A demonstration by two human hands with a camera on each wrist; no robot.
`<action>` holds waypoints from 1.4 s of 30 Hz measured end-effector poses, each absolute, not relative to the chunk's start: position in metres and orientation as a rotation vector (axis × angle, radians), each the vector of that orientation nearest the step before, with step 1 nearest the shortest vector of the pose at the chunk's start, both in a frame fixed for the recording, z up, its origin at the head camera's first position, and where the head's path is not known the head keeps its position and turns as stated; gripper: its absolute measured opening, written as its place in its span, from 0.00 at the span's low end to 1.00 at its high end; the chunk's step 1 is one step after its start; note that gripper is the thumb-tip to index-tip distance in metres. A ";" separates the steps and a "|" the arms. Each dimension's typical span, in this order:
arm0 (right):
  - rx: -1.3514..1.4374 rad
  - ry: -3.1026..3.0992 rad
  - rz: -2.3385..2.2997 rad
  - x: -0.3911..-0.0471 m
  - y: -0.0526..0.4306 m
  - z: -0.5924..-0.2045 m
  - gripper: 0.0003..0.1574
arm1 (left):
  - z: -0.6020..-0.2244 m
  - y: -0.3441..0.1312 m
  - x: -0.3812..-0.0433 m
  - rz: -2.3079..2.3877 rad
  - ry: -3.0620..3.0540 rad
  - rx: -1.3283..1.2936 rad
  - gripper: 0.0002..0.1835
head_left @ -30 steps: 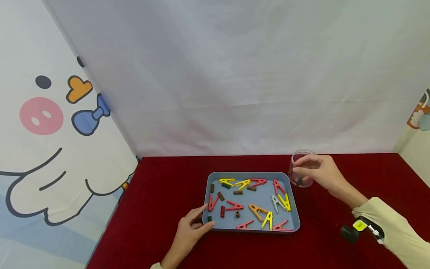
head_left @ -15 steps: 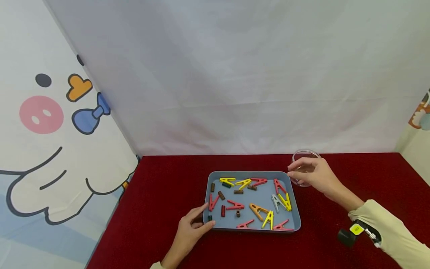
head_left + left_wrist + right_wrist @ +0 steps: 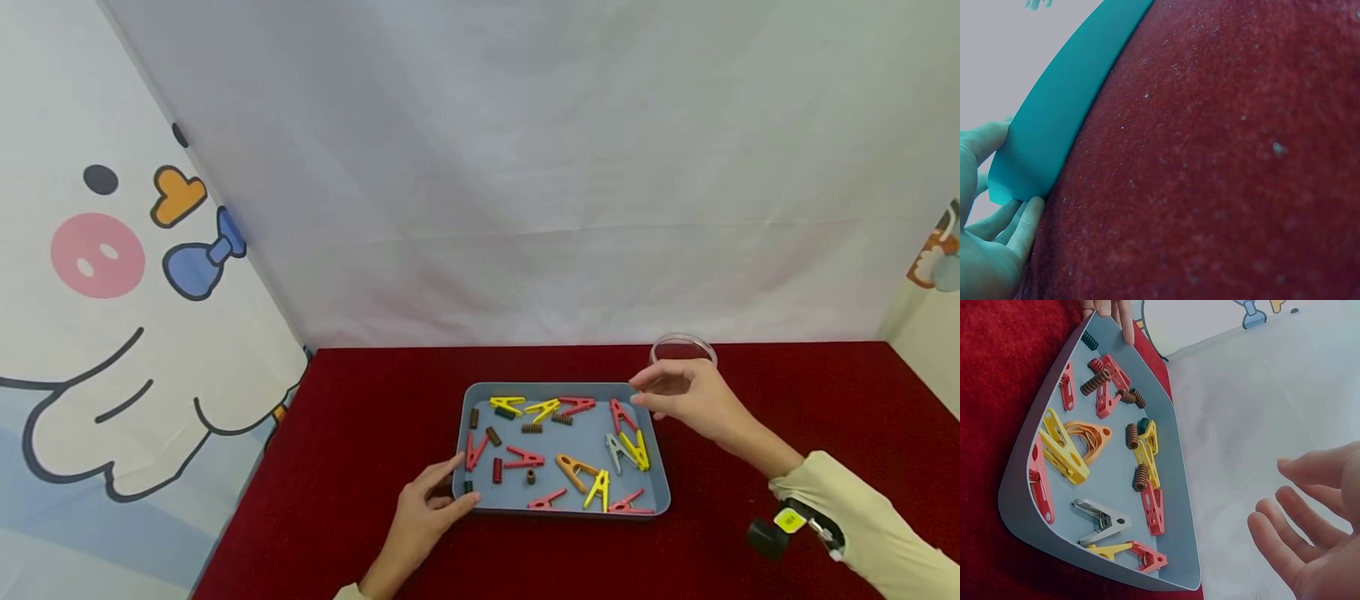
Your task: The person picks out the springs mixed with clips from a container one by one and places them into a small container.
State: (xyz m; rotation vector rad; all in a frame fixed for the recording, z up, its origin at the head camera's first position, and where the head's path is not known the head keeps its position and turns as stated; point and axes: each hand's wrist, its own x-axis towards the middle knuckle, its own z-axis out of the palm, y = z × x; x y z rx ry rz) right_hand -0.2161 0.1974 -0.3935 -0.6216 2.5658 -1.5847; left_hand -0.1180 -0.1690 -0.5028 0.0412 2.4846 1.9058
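Note:
My left hand (image 3: 422, 515) grips the near-left corner of a blue-grey tray (image 3: 555, 389), its fingers and thumb on the tray wall (image 3: 1054, 106). My right hand (image 3: 693, 402) hovers by the tray's far-right corner, holding nothing, fingers loosely bent and apart in the right wrist view. Behind it stands a clear jar (image 3: 684, 337), its lower part hidden by the hand. Inside the tray lie several plastic clips: red (image 3: 525, 458), yellow (image 3: 597, 490), one orange (image 3: 574, 472) and one grey (image 3: 1102, 522). Among them are several coil springs, brown (image 3: 532, 429), red (image 3: 497, 471) and dark green (image 3: 1089, 340).
The tray rests on a table with a dark red cloth (image 3: 375, 417). A white curtain (image 3: 562, 167) hangs behind the table, and a cartoon-printed sheet (image 3: 97, 350) hangs at the left. A small black device (image 3: 768, 537) is strapped to the right wrist.
My right hand has moved left and toward me, from the mouth of the jar to the tray's far-right corner. The left hand and the tray stay put.

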 end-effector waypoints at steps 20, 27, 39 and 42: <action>-0.792 2.504 -1.582 -0.207 0.186 -0.390 0.09 | -0.502 -0.169 -0.117 1.891 2.497 0.047 0.32; -0.849 2.514 -1.565 -0.204 0.181 -0.391 0.08 | -0.501 -0.169 -0.116 1.919 2.474 0.049 0.33; -0.850 2.514 -1.558 -0.200 0.173 -0.392 0.10 | -0.503 -0.169 -0.117 1.923 2.484 0.063 0.32; -0.843 2.528 -1.547 -0.199 0.171 -0.393 0.10 | -0.503 -0.169 -0.118 1.913 2.492 0.066 0.32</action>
